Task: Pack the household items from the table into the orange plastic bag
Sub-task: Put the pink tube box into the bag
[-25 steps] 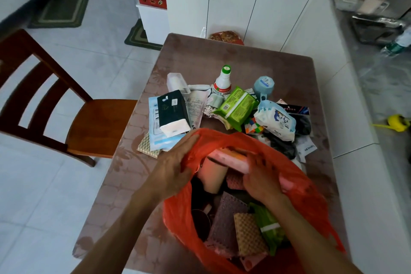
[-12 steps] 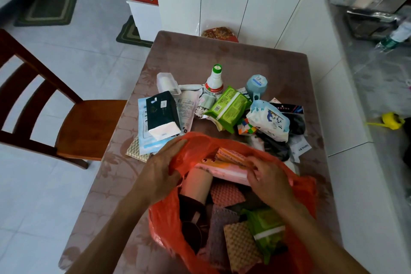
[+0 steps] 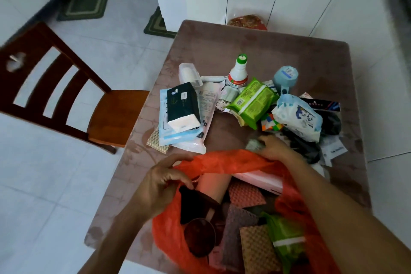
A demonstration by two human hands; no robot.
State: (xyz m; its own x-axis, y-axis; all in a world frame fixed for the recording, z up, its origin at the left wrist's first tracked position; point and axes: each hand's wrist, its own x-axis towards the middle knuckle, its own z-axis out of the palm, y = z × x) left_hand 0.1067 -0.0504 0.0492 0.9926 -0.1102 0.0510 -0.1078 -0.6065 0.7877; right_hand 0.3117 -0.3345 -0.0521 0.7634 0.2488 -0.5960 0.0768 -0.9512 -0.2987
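Standing left of the table (image 3: 278, 51), a chair (image 3: 66, 100) faces the clutter: a black tissue pack (image 3: 182, 104), a white bottle (image 3: 238, 72), green wipes (image 3: 253, 100). The left hand (image 3: 162, 182) grips the bag (image 3: 222, 162) by its near-left rim. The right hand (image 3: 274, 147), inside the bag a moment ago, now curls over a small blurred grey thing (image 3: 253, 145) beyond the rim, near dark items.

Both forearms are bare to the frame's edge, the left hand (image 3: 163, 181) and right hand (image 3: 274, 147) ungloved.
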